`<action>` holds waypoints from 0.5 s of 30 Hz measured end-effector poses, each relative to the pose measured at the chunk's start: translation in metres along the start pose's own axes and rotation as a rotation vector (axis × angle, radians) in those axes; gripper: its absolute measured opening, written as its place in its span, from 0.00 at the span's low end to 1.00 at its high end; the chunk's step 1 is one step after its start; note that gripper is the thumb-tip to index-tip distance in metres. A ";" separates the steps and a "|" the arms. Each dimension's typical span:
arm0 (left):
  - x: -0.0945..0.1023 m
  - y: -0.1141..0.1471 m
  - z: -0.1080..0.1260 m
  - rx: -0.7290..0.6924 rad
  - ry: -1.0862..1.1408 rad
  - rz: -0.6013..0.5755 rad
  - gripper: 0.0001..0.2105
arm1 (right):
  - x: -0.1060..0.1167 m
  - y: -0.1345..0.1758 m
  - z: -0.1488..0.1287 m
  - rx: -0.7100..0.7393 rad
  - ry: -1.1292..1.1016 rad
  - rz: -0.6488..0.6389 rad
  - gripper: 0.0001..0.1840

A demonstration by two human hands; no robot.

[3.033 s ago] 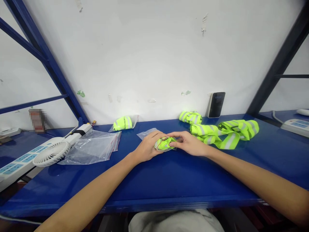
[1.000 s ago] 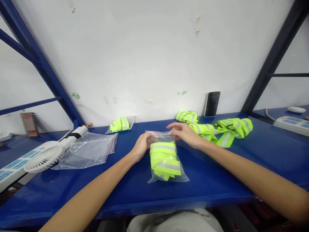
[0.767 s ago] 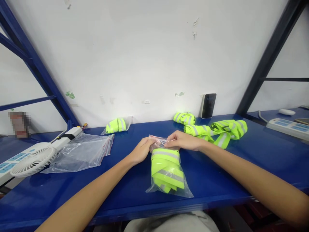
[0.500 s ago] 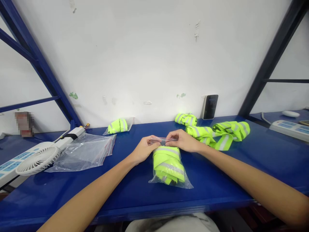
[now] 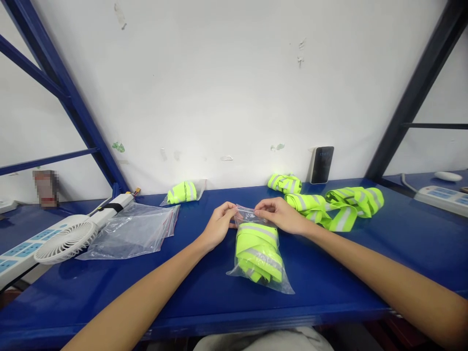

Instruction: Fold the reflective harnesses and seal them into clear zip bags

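Table, lower frame | empty bags, left | bag around green roll, low centre, lying on table | left hand, right hand, centre: thumbs and fingers pinching the bag's mouth | step: apparently closing it; whether sealed, cannot tell | next move likely calls for steady finger pressure along the mouth

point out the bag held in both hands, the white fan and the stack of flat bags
Held bag (image 5: 259, 253): head view, middle of its filled part
White fan (image 5: 66, 242): head view, centre of the round grille
Flat bags (image 5: 133, 235): head view, middle of the topmost bag
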State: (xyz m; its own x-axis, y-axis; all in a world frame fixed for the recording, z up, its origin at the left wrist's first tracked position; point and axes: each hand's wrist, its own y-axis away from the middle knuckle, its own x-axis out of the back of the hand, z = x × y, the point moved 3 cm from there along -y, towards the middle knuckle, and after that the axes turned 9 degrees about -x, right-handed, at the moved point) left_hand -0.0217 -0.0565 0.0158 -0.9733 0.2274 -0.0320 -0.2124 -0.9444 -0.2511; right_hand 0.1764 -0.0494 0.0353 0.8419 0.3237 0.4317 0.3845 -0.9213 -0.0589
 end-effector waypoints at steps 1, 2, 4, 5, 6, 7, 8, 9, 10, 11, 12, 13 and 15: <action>0.000 -0.001 -0.001 -0.017 -0.014 -0.004 0.14 | 0.000 0.000 -0.001 0.008 0.000 0.001 0.19; 0.001 -0.001 -0.001 -0.035 -0.033 -0.010 0.15 | 0.000 0.000 -0.001 0.023 0.007 0.002 0.18; 0.002 -0.002 -0.001 -0.087 -0.086 -0.017 0.15 | 0.001 0.000 -0.001 0.062 0.053 0.005 0.17; 0.002 -0.003 -0.001 -0.117 -0.121 -0.023 0.15 | 0.001 0.000 -0.002 0.081 0.089 0.003 0.17; 0.003 -0.003 0.000 -0.149 -0.161 -0.030 0.14 | 0.000 -0.001 -0.002 0.099 0.130 -0.002 0.17; 0.004 -0.002 0.000 -0.178 -0.204 -0.034 0.14 | 0.000 -0.002 -0.003 0.113 0.171 -0.007 0.16; 0.004 -0.002 0.001 -0.205 -0.249 -0.036 0.13 | 0.000 -0.003 -0.005 0.122 0.203 -0.017 0.16; 0.005 -0.002 0.002 -0.227 -0.291 -0.036 0.12 | 0.000 -0.005 -0.007 0.128 0.222 -0.032 0.17; 0.005 -0.001 0.003 -0.245 -0.327 -0.034 0.11 | 0.001 -0.007 -0.011 0.131 0.227 -0.055 0.17; 0.005 0.000 0.004 -0.259 -0.352 -0.031 0.11 | 0.001 -0.010 -0.015 0.129 0.222 -0.087 0.18; 0.005 0.000 0.005 -0.269 -0.363 -0.030 0.11 | 0.001 -0.014 -0.019 0.122 0.213 -0.125 0.18; 0.004 0.001 0.006 -0.276 -0.364 -0.031 0.11 | 0.001 -0.018 -0.024 0.111 0.209 -0.169 0.19; 0.004 0.002 0.008 -0.284 -0.356 -0.031 0.11 | -0.001 -0.026 -0.032 0.090 0.228 -0.251 0.18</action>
State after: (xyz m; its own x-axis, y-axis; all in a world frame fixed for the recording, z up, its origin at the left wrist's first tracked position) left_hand -0.0263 -0.0591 0.0227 -0.9469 0.1114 0.3017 -0.2576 -0.8245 -0.5039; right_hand 0.1532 -0.0330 0.0649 0.6145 0.4718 0.6323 0.6091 -0.7931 -0.0001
